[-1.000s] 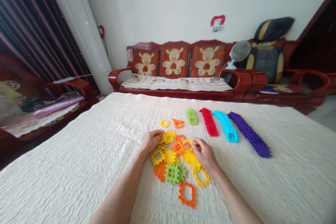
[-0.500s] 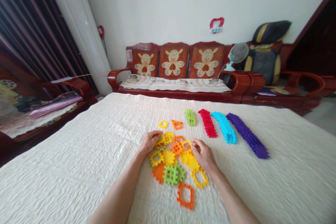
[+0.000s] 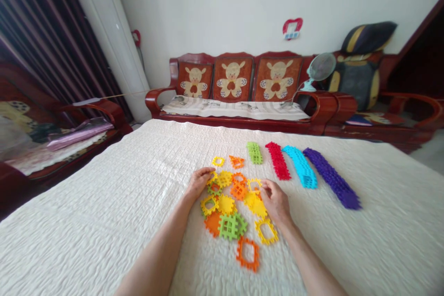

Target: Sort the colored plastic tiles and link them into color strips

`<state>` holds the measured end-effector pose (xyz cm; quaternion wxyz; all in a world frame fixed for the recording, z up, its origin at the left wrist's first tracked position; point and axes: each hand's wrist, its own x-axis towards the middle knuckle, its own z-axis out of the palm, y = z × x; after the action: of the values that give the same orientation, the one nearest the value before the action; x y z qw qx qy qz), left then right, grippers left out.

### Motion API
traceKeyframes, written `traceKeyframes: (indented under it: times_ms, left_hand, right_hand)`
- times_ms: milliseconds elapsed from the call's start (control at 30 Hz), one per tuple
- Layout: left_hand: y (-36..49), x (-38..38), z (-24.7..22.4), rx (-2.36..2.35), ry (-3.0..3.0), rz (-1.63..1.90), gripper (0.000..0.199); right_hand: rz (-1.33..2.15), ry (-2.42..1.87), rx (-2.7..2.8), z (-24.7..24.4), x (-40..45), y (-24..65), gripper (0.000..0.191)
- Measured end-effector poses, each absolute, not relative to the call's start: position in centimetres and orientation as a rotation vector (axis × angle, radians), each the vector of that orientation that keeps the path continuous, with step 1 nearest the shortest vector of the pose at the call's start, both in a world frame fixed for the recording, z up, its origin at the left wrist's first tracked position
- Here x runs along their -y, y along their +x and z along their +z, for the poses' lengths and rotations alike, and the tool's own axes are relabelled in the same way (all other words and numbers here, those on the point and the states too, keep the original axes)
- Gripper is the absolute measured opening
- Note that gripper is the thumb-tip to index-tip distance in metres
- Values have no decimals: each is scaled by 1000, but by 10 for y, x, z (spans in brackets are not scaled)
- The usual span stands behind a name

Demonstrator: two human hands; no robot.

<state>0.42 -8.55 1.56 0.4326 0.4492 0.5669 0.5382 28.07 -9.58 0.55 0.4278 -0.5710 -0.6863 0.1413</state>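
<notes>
My left hand (image 3: 199, 184) is at the far left side of a loose pile of plastic building pieces, its fingers pinching the edge of a yellow piece (image 3: 212, 177). On the pile's right, my right hand (image 3: 276, 200) grips a yellow square frame (image 3: 254, 184) by its right edge. Between the hands lie a yellow window piece (image 3: 225, 178), an orange window piece (image 3: 238, 191) and a solid yellow piece (image 3: 226, 204). Closer to me are a green window piece (image 3: 228, 226), another yellow frame (image 3: 267, 231) and an orange frame (image 3: 247, 254).
Beyond the pile lie a small yellow frame (image 3: 218, 161) and an orange triangular piece (image 3: 237, 162). Stacks in green (image 3: 255, 153), red (image 3: 278, 161), light blue (image 3: 301, 167) and purple (image 3: 332, 178) lie to the right on the quilted white cover (image 3: 104, 203). A wooden sofa (image 3: 229, 122) stands behind.
My right hand has drawn slightly right with the yellow frame, away from the orange window piece. The yellow piece at my left fingers now shows more clearly. The whole view has shifted a little.
</notes>
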Motion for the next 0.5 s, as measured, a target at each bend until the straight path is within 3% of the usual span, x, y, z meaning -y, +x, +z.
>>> traceKeyframes:
  times_ms: [267,500]
  left_hand:
    - [-2,78,7,-1433,1024,1482,29]
    - [-4,76,3,-1609,1029,1576,31]
  right_hand:
    - [176,-1261,1775,29,105,277,20]
    - [424,-1003,2226,57,126,216,19]
